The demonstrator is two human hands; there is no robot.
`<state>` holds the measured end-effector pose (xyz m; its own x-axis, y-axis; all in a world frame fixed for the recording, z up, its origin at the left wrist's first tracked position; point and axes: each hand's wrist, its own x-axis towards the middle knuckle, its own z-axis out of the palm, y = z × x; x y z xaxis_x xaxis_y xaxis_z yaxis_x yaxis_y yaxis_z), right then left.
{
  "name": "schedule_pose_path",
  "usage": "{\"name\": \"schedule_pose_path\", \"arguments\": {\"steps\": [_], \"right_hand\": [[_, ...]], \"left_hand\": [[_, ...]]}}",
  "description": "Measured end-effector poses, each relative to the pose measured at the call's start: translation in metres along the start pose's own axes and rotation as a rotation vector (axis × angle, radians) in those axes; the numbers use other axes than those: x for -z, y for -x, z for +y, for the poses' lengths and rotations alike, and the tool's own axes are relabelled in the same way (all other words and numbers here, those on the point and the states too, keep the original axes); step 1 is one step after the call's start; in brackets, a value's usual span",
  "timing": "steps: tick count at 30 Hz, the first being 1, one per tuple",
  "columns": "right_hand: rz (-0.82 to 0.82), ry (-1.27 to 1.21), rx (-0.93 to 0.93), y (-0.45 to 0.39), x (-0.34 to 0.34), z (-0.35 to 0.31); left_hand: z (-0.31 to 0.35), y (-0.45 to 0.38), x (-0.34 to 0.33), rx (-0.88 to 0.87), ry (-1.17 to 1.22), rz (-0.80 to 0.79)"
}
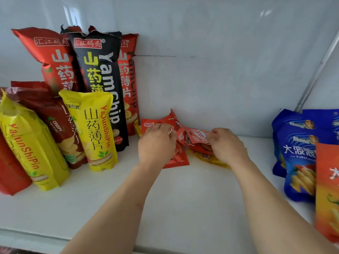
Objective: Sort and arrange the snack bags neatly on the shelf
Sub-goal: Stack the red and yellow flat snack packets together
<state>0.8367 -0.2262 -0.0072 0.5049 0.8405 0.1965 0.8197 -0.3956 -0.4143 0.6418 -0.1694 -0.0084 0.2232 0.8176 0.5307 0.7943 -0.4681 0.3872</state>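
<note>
Small red snack packets (180,159) lie in a loose pile near the back of the white shelf (183,198). My left hand (156,143) grips one red packet (152,123) at the pile's left side. My right hand (226,143) pinches another red packet (199,137) on the right. A yellow packet (211,159) lies under my right hand. Tall yam chip bags stand at the left: a black one (102,85), red ones (56,59) and yellow ones (97,129).
Blue chip bags (300,153) and an orange bag (328,189) stand at the right edge. A dark red bag (62,129) and another yellow bag (31,143) lean at the left front. The white back wall (220,70) is close behind the pile.
</note>
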Motion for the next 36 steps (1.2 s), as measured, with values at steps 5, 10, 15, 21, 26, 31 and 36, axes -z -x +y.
{"name": "schedule_pose_path", "arguments": {"steps": [5, 10, 15, 21, 26, 31, 36], "right_hand": [[-0.165, 0.02, 0.027, -0.031, -0.001, -0.007], [-0.305, 0.186, -0.033, -0.049, -0.002, -0.008], [-0.355, 0.143, -0.068, -0.049, -0.003, -0.005], [-0.422, 0.111, -0.083, -0.04, 0.0, -0.006], [-0.373, 0.05, -0.086, -0.034, -0.009, -0.001], [-0.272, -0.027, -0.12, -0.028, -0.005, 0.003], [-0.343, -0.185, -0.143, -0.016, 0.006, -0.008]], "left_hand": [[-0.014, -0.015, -0.011, 0.169, 0.038, 0.035], [-0.035, -0.018, -0.024, 0.444, 0.237, -0.074], [-0.042, -0.023, -0.033, 0.542, 0.412, -0.135], [-0.051, -0.024, -0.027, 0.596, 0.594, -0.129], [-0.059, -0.025, -0.02, 0.68, 0.69, -0.158], [-0.056, -0.023, -0.019, 0.671, 0.764, -0.175], [-0.056, -0.024, -0.018, 0.685, 0.777, -0.178]]}}
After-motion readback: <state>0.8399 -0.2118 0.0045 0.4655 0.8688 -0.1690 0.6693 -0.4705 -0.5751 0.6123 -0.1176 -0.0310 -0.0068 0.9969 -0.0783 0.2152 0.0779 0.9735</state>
